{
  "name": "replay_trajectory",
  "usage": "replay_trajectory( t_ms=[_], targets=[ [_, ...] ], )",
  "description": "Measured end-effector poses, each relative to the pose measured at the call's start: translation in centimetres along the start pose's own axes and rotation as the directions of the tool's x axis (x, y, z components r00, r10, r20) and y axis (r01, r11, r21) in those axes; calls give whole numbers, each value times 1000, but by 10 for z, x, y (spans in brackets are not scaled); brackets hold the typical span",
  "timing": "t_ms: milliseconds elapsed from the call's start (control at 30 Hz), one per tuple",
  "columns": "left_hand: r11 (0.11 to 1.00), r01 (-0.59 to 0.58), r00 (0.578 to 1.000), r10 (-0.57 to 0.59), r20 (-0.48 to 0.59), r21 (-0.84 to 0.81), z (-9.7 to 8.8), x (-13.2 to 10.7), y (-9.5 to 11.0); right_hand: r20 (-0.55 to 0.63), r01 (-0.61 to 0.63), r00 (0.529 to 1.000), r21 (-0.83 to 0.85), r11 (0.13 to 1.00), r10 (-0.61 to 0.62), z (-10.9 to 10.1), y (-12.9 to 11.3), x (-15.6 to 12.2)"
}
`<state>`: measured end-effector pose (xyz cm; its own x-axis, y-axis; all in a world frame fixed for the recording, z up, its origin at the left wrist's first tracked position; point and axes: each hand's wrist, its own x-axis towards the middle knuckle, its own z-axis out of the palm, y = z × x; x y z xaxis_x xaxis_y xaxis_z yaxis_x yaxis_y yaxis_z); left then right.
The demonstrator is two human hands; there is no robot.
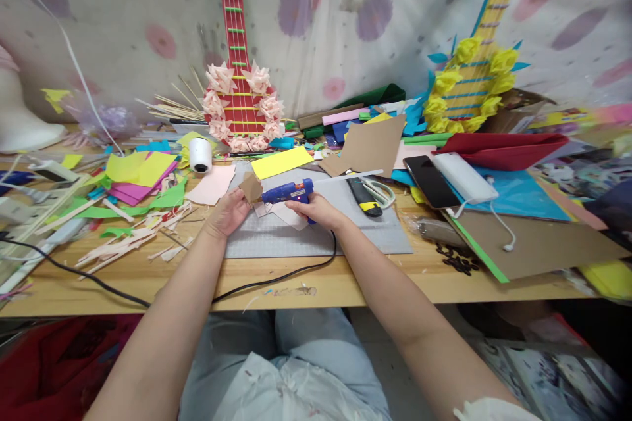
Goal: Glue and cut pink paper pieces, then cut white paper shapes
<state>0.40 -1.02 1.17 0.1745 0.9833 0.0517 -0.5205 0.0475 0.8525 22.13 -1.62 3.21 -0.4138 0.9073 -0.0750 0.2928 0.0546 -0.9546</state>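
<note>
My right hand (318,209) is closed around the handle of a blue glue gun (289,193), whose nozzle points left. Its black cord (276,281) runs off the front edge of the wooden table (345,283). My left hand (230,214) pinches a small brown cardboard piece (251,187) held right at the nozzle. Both hands hover over a grey cutting mat (365,230). Pale pink paper pieces (286,216) lie under the gun.
Scissors (380,191) and a yellow-black cutter (364,200) lie right of the gun. A phone (432,181), a white power bank (464,176), cardboard sheets, coloured paper scraps (141,171) and a white tape roll (200,154) surround the mat. Two paper guitars (239,99) lean at the back.
</note>
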Motion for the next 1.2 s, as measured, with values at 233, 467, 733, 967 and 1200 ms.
replay_trajectory(
  t_ms=[233,467,733,967,1200],
  targets=[
    [998,42,998,-45,52,53,1,-3,0,-148,-5,989,29,1000,9,2,6,10],
    [995,80,993,-84,81,62,-3,-2,-1,-275,3,962,29,1000,5,0,12,17],
    [999,45,999,-46,16,29,0,-2,1,-116,-27,993,21,999,29,-9,11,7],
    [998,27,999,-30,40,62,2,-2,-1,-130,-41,991,14,999,42,-1,8,11],
    [996,11,999,-16,52,89,-3,1,-5,-75,32,997,114,993,-23,4,2,9]
  ],
)
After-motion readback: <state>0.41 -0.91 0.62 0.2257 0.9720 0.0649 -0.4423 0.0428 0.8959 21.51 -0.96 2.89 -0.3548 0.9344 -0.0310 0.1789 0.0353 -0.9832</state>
